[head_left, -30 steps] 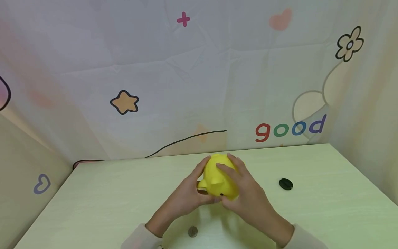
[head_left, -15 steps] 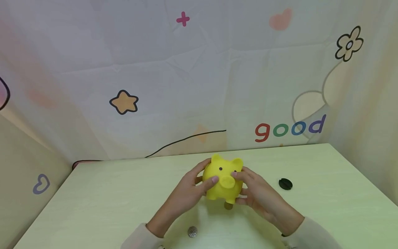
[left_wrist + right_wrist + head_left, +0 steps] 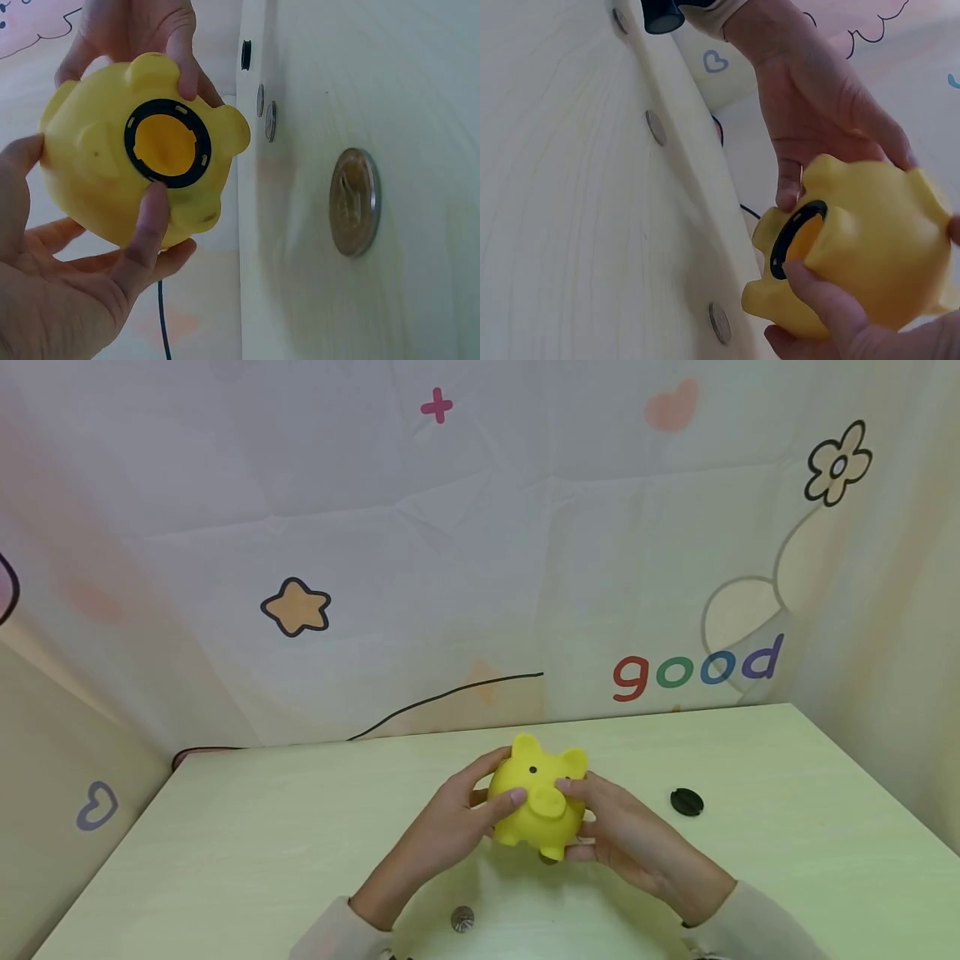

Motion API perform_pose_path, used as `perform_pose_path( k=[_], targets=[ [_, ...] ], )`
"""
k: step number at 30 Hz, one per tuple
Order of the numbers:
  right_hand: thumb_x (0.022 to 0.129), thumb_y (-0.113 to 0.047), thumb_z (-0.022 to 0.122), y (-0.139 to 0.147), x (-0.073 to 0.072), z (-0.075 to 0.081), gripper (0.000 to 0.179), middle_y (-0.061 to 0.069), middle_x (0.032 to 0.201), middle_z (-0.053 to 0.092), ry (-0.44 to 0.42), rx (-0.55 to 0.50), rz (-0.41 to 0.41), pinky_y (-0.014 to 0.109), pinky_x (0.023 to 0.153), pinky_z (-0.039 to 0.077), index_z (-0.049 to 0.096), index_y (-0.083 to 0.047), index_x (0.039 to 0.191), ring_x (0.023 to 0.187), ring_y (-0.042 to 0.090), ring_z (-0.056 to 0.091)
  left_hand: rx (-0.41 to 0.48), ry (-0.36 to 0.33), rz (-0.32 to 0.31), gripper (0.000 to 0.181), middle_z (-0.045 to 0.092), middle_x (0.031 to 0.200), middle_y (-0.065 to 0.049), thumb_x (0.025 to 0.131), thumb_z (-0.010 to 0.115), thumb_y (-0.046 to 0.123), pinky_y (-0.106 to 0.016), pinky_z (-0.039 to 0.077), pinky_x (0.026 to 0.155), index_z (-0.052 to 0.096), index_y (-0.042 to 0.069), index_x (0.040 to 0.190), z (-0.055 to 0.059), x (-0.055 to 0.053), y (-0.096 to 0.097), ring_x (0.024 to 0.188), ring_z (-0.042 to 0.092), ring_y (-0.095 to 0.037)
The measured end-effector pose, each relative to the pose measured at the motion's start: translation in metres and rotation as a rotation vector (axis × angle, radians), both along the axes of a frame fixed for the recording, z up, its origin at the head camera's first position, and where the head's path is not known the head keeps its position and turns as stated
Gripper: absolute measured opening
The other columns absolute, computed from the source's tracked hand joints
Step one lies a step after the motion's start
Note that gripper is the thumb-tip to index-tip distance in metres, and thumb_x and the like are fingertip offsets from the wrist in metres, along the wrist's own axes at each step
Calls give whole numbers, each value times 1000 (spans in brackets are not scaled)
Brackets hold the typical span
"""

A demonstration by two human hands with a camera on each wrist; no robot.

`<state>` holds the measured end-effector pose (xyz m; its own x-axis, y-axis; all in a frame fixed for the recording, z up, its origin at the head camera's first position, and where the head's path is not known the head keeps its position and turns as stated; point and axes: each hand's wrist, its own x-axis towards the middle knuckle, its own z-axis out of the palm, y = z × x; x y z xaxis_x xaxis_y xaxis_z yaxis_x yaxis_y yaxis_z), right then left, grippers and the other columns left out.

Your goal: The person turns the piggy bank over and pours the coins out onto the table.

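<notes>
A yellow piggy bank (image 3: 534, 822) is held above the table by both hands, its snout towards the head camera. My left hand (image 3: 450, 827) grips its left side, thumb beside the snout. My right hand (image 3: 637, 835) grips the other side, its thumb by the snout and eye. On the underside, a black ring (image 3: 135, 154) surrounds an uncovered round hole; one left finger touches near its rim, and the ring also shows in the right wrist view. A coin (image 3: 462, 919) lies near the left sleeve. Another coin (image 3: 550, 860) shows partly below the piggy bank's foot.
A black oval plug (image 3: 687, 802) lies on the pale table (image 3: 262, 843), right of the hands. In the left wrist view, a large coin (image 3: 355, 202) lies close to the camera. A printed curtain (image 3: 480, 568) hangs behind the table.
The piggy bank has turned from showing its top to showing its face, and the hands have shifted round it. A coin has come into view below. Since then it has tilted slightly.
</notes>
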<state>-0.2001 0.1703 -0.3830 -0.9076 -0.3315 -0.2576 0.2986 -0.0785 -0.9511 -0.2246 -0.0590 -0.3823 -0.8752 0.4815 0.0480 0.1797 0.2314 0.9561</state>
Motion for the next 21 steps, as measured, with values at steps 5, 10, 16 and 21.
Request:
perform_pose_path(
  k=[5,10,16,21],
  targets=[
    [104,-27,64,6,-1,0,76,21,160,35,102,66,64,51,103,58,20,-17,166,122,31,63,-26,16,-48,70,42,164,5,98,76,36,-38,64,90,42,38,159,3,-1,-7,146,51,-38],
    [91,-21,82,5,6,5,92,13,164,31,403,242,59,45,100,60,27,-31,164,130,36,57,27,16,-152,97,31,168,7,89,85,17,-40,61,99,28,47,161,7,-4,-16,148,47,-37],
    [69,-8,95,-7,18,3,109,8,168,33,1107,671,-62,48,99,61,39,-28,160,138,36,54,21,79,-206,126,30,166,3,81,87,-4,-35,59,101,9,54,163,5,-3,-18,139,55,-31],
    [62,-7,98,-14,23,1,110,11,165,34,1414,862,-151,32,81,65,45,-22,157,130,36,59,-33,193,-172,130,33,163,1,80,86,-6,-29,59,99,3,45,166,-2,-2,-16,130,62,-32]
  ],
)
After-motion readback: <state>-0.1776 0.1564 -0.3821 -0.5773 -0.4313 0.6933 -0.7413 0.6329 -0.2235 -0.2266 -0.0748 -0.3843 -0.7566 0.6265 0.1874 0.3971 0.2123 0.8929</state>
